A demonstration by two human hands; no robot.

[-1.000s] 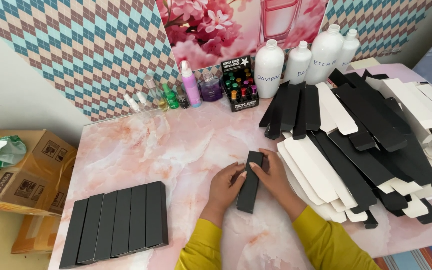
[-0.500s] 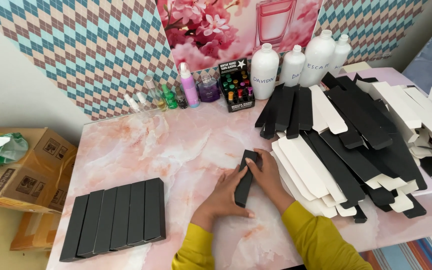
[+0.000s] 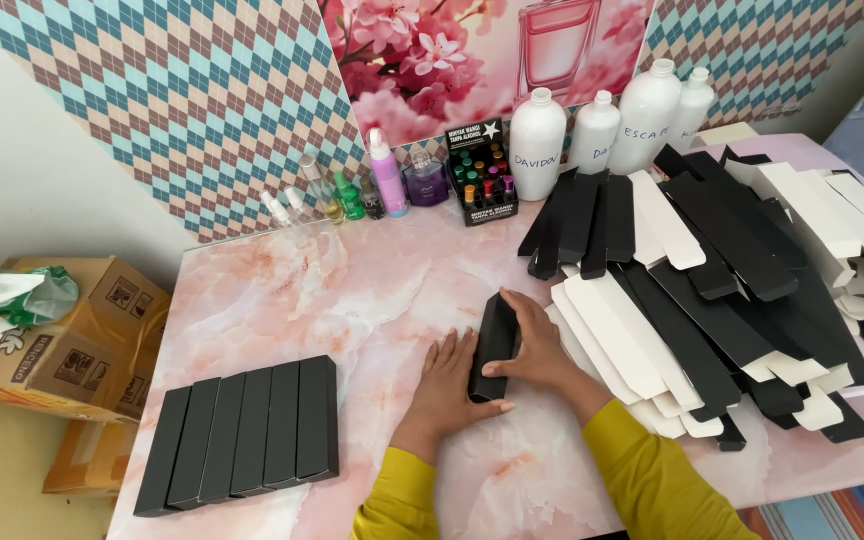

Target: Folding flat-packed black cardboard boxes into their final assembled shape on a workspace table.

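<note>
So I had my right hand (image 3: 542,350) wrapped over a long black carton (image 3: 493,345), grip pinching it from the side, with my left hand (image 3: 449,385) spread flat on the pink marble desk (image 3: 372,300) and pressing against its other side. Left of my grip sat a row of finished black cartons (image 3: 242,432). Right of it was the pile of flat black-and-white blanks (image 3: 722,290). Past the desk's left edge, a cardboard box (image 3: 72,345) held a bag (image 3: 12,298).
</note>
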